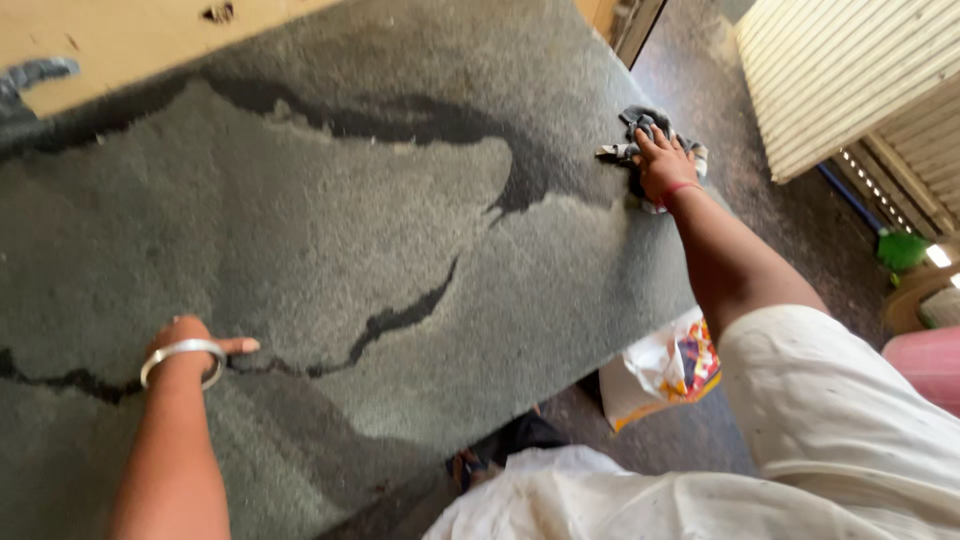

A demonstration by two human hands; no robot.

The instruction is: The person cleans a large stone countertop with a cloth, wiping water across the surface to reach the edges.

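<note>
A large grey carpet (330, 230) with dark wavy lines lies spread across a raised surface and fills most of the view. My right hand (662, 163) presses a crumpled grey and white cloth (640, 128) onto the carpet near its right edge; a red thread circles that wrist. My left hand (190, 345) rests on the carpet at the lower left, fingers bent against the pile and thumb pointing right, with a silver bangle on the wrist. It holds nothing that I can see.
A tan board (130, 35) shows beyond the carpet's far edge. Below the right edge lies a white and orange plastic bag (660, 370) on a dark floor (760, 190). A cream shutter (850, 70), a green brush head (900, 250) and a pink object (925, 365) stand at right.
</note>
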